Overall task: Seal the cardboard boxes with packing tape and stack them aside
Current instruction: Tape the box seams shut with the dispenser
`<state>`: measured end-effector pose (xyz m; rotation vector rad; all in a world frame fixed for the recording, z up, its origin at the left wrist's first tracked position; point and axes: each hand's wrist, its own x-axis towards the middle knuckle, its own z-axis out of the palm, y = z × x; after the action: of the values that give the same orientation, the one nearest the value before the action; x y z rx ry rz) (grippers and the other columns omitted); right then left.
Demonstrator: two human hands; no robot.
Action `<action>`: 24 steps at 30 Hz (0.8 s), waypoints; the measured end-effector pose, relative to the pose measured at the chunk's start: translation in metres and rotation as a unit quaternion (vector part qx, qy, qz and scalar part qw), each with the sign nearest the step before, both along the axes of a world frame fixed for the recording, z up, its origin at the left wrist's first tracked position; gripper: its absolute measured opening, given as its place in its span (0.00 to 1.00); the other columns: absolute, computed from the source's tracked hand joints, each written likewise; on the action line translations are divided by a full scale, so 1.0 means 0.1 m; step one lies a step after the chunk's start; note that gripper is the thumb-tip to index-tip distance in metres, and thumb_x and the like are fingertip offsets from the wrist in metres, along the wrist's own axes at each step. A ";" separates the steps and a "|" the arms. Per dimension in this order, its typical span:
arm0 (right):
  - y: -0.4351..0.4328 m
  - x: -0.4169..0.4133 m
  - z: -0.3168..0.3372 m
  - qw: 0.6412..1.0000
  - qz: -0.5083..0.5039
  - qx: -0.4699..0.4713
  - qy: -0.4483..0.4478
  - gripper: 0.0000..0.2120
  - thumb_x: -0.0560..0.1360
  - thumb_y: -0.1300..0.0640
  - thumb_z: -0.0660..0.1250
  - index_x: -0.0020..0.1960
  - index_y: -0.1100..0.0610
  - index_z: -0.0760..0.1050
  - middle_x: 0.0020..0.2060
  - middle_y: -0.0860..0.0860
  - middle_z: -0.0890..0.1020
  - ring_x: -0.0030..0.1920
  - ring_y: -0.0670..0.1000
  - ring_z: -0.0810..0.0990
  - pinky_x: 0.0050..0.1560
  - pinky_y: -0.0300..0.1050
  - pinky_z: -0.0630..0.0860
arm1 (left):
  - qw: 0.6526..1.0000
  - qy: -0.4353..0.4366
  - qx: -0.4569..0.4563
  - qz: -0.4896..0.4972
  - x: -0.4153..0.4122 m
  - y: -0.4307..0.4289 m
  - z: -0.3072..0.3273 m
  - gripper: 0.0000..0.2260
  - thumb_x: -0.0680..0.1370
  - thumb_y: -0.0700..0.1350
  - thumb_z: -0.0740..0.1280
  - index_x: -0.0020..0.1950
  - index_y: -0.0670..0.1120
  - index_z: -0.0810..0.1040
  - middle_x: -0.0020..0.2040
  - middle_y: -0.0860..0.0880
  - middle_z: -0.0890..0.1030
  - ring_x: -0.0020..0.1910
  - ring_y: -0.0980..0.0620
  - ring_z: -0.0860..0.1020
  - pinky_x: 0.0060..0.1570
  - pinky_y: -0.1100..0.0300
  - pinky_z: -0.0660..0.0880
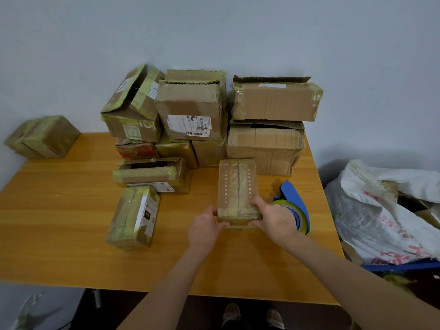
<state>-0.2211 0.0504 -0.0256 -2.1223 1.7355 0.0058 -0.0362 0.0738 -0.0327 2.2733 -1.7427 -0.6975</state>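
Just below the middle of the frame, the left hand [204, 226] and right hand [273, 219] clasped the near corners of a small box [237, 186], thumbs on top and fingers curled round its front end. It lay lengthwise on the table [59, 222], flaps shut, a strip of tape along its seam. Gripped from both sides like that, it looked ready to be lifted or turned rather than taped further.

The blue dispenser [295, 201] stood just beside the right hand, handy for the next strip. Left of centre lay a taped box [133, 217], closed, and behind it an open box [152, 173], its inside too dark to read.

Along the wall rose the pile [192, 108], several boxes with flaps still gaping, likely waiting their turn; I could not see what they held. At the left edge a lone box [42, 136], wrapped all over, sat beyond the table corner, seemingly set aside. On the right a white sack [371, 210] gaped open, cardboard showing inside.
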 end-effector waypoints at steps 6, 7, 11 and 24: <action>-0.05 0.07 -0.03 0.998 -0.014 0.017 -0.062 0.28 0.72 0.48 0.73 0.63 0.50 0.60 0.52 0.52 0.82 0.50 0.55 0.82 0.48 0.50 0.80 | 0.996 0.065 -0.052 -0.030 -0.02 -0.01 -0.08 0.37 0.70 0.56 0.74 0.73 0.47 0.62 0.65 0.50 0.67 0.63 0.53 0.69 0.61 0.60 0.69; -0.05 0.08 -0.04 0.998 -0.019 0.019 -0.065 0.28 0.71 0.49 0.74 0.63 0.50 0.60 0.52 0.52 0.82 0.50 0.55 0.82 0.47 0.51 0.80 | 0.993 0.076 -0.086 -0.027 -0.01 -0.02 -0.07 0.34 0.73 0.56 0.71 0.74 0.46 0.62 0.66 0.49 0.66 0.64 0.52 0.68 0.60 0.61 0.67; 0.06 0.15 -0.06 0.984 0.028 0.093 -0.147 0.33 0.72 0.54 0.75 0.69 0.47 0.60 0.56 0.50 0.81 0.54 0.52 0.81 0.53 0.49 0.79 | 0.991 -0.005 -0.121 -0.059 0.02 -0.15 0.05 0.25 0.80 0.56 0.60 0.74 0.46 0.66 0.72 0.46 0.65 0.70 0.49 0.65 0.68 0.55 0.65; -0.17 -0.04 0.24 0.988 -0.040 -0.071 -0.132 0.17 0.79 0.49 0.64 0.67 0.50 0.71 0.57 0.48 0.74 0.54 0.50 0.77 0.49 0.43 0.74 | 0.940 -0.212 -0.018 -0.268 0.55 -0.19 0.28 0.28 0.78 0.52 0.64 0.77 0.56 0.58 0.78 0.52 0.56 0.77 0.51 0.53 0.76 0.50 0.50</action>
<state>-0.2249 0.0338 -0.0019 -2.0400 1.7032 -0.4147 0.0185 0.0552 -0.0050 2.0300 -2.6015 -0.2462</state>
